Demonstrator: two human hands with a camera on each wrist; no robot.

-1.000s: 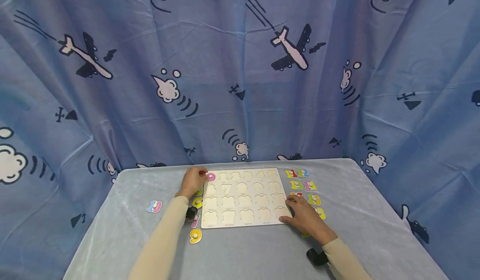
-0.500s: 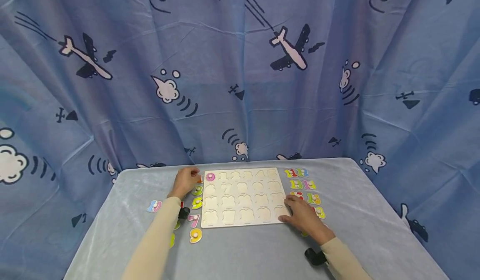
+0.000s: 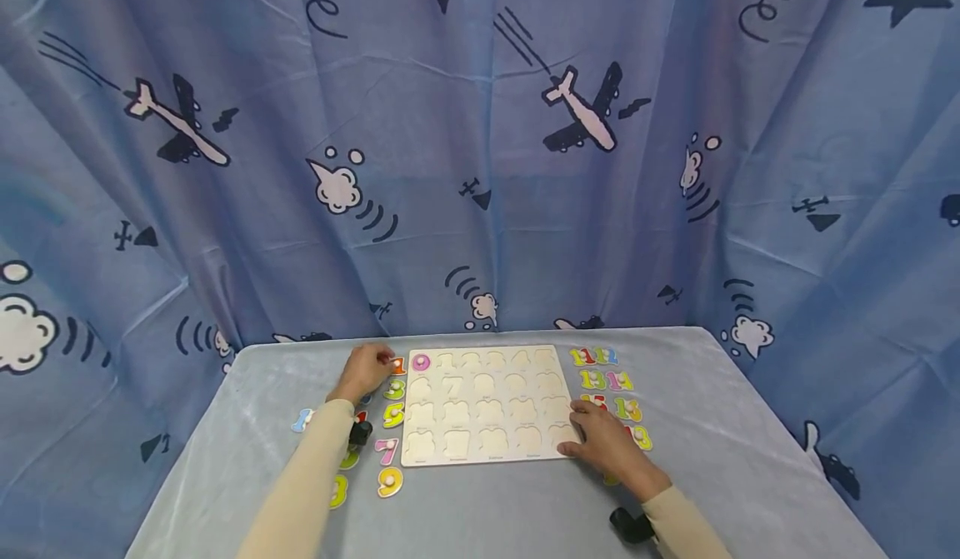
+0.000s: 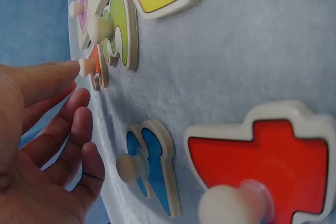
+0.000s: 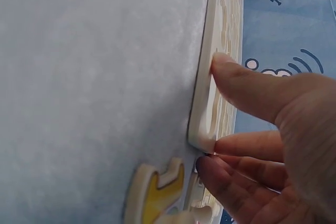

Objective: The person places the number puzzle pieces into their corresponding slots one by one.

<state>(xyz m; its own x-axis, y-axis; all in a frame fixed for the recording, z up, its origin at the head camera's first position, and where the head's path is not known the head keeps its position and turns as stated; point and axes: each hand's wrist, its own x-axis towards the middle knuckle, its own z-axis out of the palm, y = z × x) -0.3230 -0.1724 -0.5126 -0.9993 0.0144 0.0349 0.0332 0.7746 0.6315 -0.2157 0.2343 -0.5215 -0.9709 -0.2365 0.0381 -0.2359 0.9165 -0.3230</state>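
A wooden number puzzle board (image 3: 487,405) lies on the table, a pink round piece (image 3: 422,362) in its far left recess. My left hand (image 3: 363,371) is at the orange number 1 piece (image 3: 398,366) beside the board's far left corner. In the left wrist view, its thumb tip is at that piece's knob (image 4: 86,66), the other fingers loosely bent; a firm pinch does not show. My right hand (image 3: 607,442) rests at the near right corner of the board. In the right wrist view, its thumb (image 5: 226,66) touches the board's edge and its fingers lie by the corner.
Left of the board lie a green 3 (image 3: 394,389), a yellow 5 (image 3: 393,415), a pink 7 (image 3: 387,451) and an orange-yellow 9 (image 3: 390,482). A red 4 (image 4: 273,161) and blue 2 (image 4: 157,156) are near the left wrist. Several two-digit pieces (image 3: 594,379) lie to the right.
My left hand has drawn back left from the pink piece on the board to the orange 1, uncovering pieces beside the board. The right hand stays at the board's corner.
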